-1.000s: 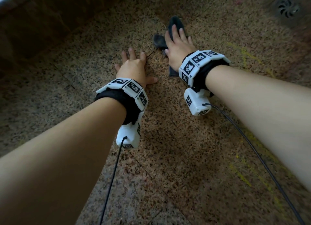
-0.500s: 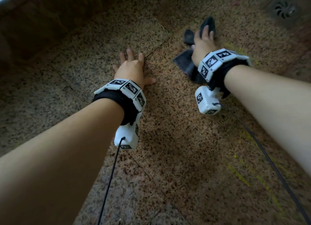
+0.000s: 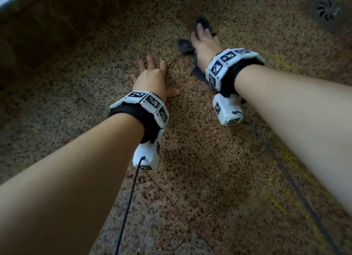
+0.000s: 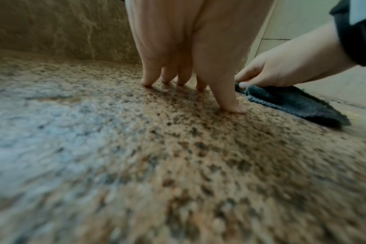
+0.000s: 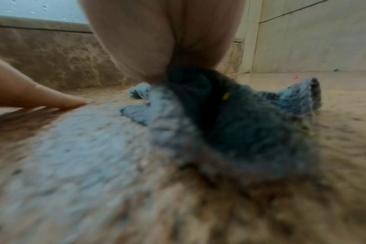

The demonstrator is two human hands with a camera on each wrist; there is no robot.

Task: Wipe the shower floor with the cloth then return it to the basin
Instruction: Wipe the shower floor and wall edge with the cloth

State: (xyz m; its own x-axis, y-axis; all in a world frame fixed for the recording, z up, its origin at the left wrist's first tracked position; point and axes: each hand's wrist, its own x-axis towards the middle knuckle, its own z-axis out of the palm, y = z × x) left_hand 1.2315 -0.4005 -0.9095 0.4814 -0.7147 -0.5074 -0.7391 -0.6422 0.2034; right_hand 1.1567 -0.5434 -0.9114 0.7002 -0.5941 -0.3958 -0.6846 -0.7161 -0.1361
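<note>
Head view looks down on both hands on the speckled granite shower floor (image 3: pixel 209 169). Left hand (image 3: pixel 152 79) lies released, fingers spread and flat, fingertips (image 4: pixel 233 107) pressing the stone. Right hand (image 3: pixel 204 45) presses down with extended fingers on the dark grey cloth (image 3: pixel 185 45), which lies crumpled on the floor just beside the left hand; that hand is motion-blurred. A round floor drain (image 3: pixel 326 10) sits well apart at the far right. Cables (image 3: pixel 285 170) trail from both wrist units.

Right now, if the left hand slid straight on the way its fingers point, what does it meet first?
Bare floor lies ahead of the left hand, then probably the dark wall base. The cloth sits off to its right.
</note>
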